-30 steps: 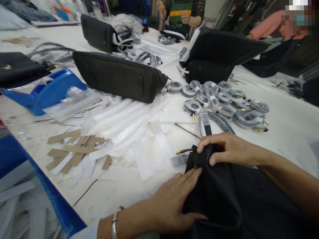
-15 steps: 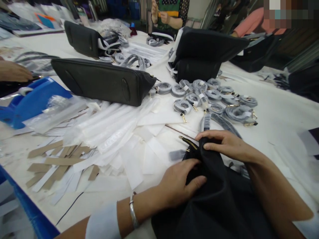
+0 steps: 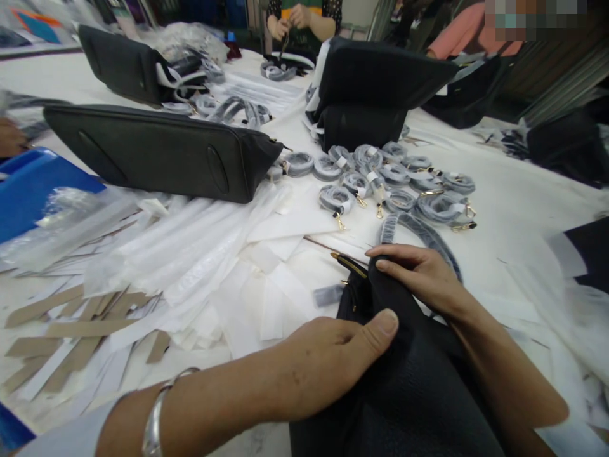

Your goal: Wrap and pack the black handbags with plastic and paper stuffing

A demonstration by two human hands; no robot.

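A black bag (image 3: 419, 387) stands close in front of me, its gold-toothed zipper end (image 3: 353, 265) sticking out at the far side of the opening. My right hand (image 3: 423, 273) pinches the bag's far top edge between thumb and fingers. At the near left of the opening, my left hand (image 3: 333, 358) grips the bag's side, thumb outside and the other fingers hidden behind the material. Just beyond my right hand arches a plastic-wrapped handle (image 3: 423, 231). A small wrapped piece (image 3: 328, 294) lies left of the zipper.
Several coiled, wrapped straps (image 3: 368, 158) with gold clips lie beyond the bag. Black bags (image 3: 157, 149) rest on the white table (image 3: 514, 203). Paper and brown card strips (image 3: 90, 327) cover the left side, by a blue holder (image 3: 42, 181). A person's hands (image 3: 297, 19) work across the table.
My left hand has pushed further forward, with its fingers now out of sight and its thumb against the bag's outside. My right hand keeps its pinch. The view has shifted slightly right.
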